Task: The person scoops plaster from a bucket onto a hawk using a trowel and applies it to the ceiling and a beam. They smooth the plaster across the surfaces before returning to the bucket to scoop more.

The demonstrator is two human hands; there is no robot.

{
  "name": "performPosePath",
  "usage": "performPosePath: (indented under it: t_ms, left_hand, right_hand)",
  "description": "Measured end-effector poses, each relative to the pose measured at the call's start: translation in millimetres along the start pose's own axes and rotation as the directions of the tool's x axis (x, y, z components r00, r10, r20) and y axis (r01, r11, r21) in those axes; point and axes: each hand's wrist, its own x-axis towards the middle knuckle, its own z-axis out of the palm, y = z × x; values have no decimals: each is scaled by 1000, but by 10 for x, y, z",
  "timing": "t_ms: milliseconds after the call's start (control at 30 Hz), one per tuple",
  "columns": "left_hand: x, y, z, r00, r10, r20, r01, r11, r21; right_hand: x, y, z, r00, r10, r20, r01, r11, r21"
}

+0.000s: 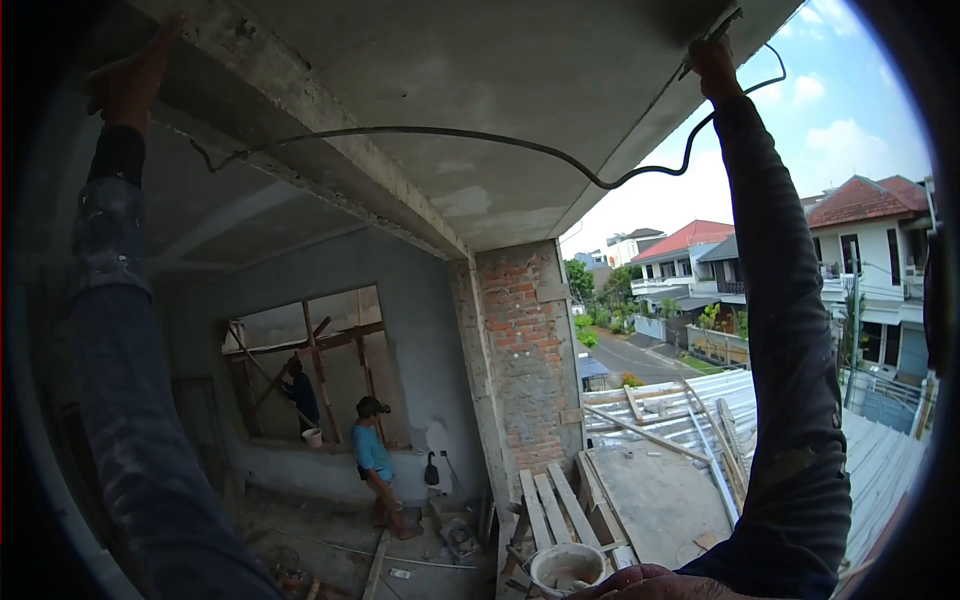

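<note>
Both my arms are raised toward the grey plastered ceiling [470, 70]. My right hand [712, 70] is closed around a plastering trowel [730, 24] at the ceiling's outer edge; much of its blade is hidden by the hand and dim light. My left hand [130, 85] is up at the concrete beam [290, 90], fingers stretched out, holding nothing; whether it touches the beam is hard to see. A black cable [450, 131] curves below the ceiling between my arms. Low in front of me, a bucket [540, 584] contains grey mix.
Wooden planks [548, 508] lie beside a corrugated metal roof [880, 460]. A brick column [520, 350] stands ahead. In the room below, a person in a blue shirt [372, 455] is near the window opening [395, 365], with another person [303, 392] behind it. Houses line the street.
</note>
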Motion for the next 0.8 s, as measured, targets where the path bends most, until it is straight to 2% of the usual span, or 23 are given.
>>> performPosePath:
  t_ms: [67, 100, 133, 167, 200, 267, 333, 400, 433, 467, 500, 533, 567, 600, 633, 667, 700, 733, 767, 800]
  left_hand:
    - [18, 9, -87, 999, 49, -3, -49, 999, -17]
    - [14, 51, -125, 1000, 17, -17, -17, 1000, -2]
    - [-11, 109, -148, 1000, -15, -27, 15, 1000, 12]
    - [-49, 169, -159, 998, -50, -36, 51, 998, 23]
    - [-71, 197, -149, 995, -86, -45, 87, 996, 30]
    - [-106, 229, -175, 991, -128, -50, 130, 991, 30]
    - [-67, 267, -186, 981, -193, 9, 193, 981, 26]
    - [6, 163, -130, 985, -173, 31, 171, 984, 48]
    - [39, 103, -123, 987, -155, 42, 151, 985, 86]
    - [48, 91, -115, 988, -151, 43, 147, 985, 88]
    - [57, 86, -101, 989, -146, 21, 143, 985, 102]
    - [63, 69, -92, 990, -141, -1, 140, 983, 117]
    - [68, 56, -96, 991, -136, 0, 135, 983, 122]
    - [83, 40, -87, 995, -97, -1, 96, 984, 150]
    - [108, 20, -73, 998, -56, -1, 55, 983, 177]
    - [167, -65, -26, 999, -48, 1, 47, 983, 177]
    - [250, -208, 60, 995, -96, 29, 94, 993, 70]
    - [309, -275, 124, 988, -141, 61, 144, 989, -38]
    - [312, -270, 132, 989, -133, 61, 135, 990, -41]
    - [299, -284, 107, 989, -135, 56, 139, 989, -60]
  right_hand:
    - [107, -121, -79, 970, 81, 231, -60, 994, -95]
    - [122, -214, -92, 971, 80, 226, -60, 994, -91]
    - [103, -302, -52, 946, 317, 71, -293, 737, 610]
    - [88, -386, -16, 817, 563, 123, -188, 60, 980]
    - [96, -484, -3, 818, 562, 121, -189, 64, 980]
    - [127, -729, 31, 919, 366, -145, -44, 462, 886]
    - [192, -966, 391, 943, 204, -263, 81, 626, 776]
    - [21, -1416, 13, 902, 163, -401, 266, 523, 810]
    - [12, -1528, -121, 775, 196, -601, 284, 742, 607]
    - [-110, -1555, -362, 775, 200, -600, 281, 741, 610]
    - [-262, -1570, -716, 892, 313, -326, 203, 367, 908]
    - [-390, -1575, -1048, 959, 282, -17, 42, -83, 996]
    - [-491, -1503, -1289, 922, 386, 24, -25, -4, 1000]
    - [-665, -1241, -1257, 939, 316, -133, 111, 86, 990]
    - [-814, -1056, -1328, 888, 402, -226, 144, 224, 964]
    - [-999, -845, -1429, 886, 401, -233, 161, 204, 966]
    - [-1221, -562, -1484, 896, 208, -392, 237, 523, 819]
    - [-1441, -447, -1507, 861, 206, -465, 174, 739, 651]
    - [-1711, -217, -1232, 777, 390, -495, 26, 765, 643]
    - [-1869, -169, -1190, 696, 684, -218, 18, 287, 958]
